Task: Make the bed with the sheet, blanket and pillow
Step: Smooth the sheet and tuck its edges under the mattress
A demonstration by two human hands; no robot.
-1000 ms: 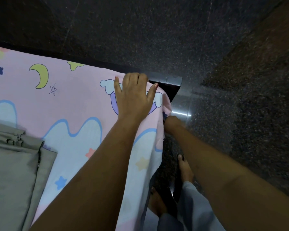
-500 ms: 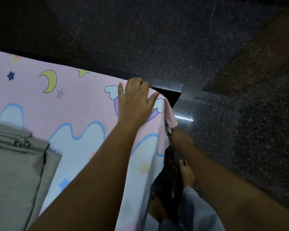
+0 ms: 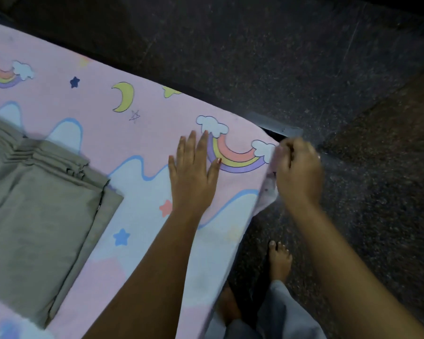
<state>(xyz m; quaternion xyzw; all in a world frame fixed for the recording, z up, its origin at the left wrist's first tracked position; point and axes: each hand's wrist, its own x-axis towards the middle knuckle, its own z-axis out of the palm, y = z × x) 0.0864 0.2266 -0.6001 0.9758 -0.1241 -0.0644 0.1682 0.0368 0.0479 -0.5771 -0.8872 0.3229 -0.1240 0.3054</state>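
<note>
A pink sheet printed with rainbows, clouds, moons and stars covers the mattress. My left hand lies flat on it with fingers spread, just left of a rainbow near the bed's corner. My right hand is closed on the sheet's corner at the mattress edge, blurred by motion. A folded grey-brown blanket rests on the sheet at the left. No pillow is in view.
The metal corner of the bed frame pokes out beyond the sheet. Dark speckled stone floor surrounds the bed. My bare feet and grey trouser legs stand right beside the mattress edge.
My left hand slid back from the corner onto the flat sheet. My right hand rose from below the mattress edge to the corner's top, and the sheet now covers the corner.
</note>
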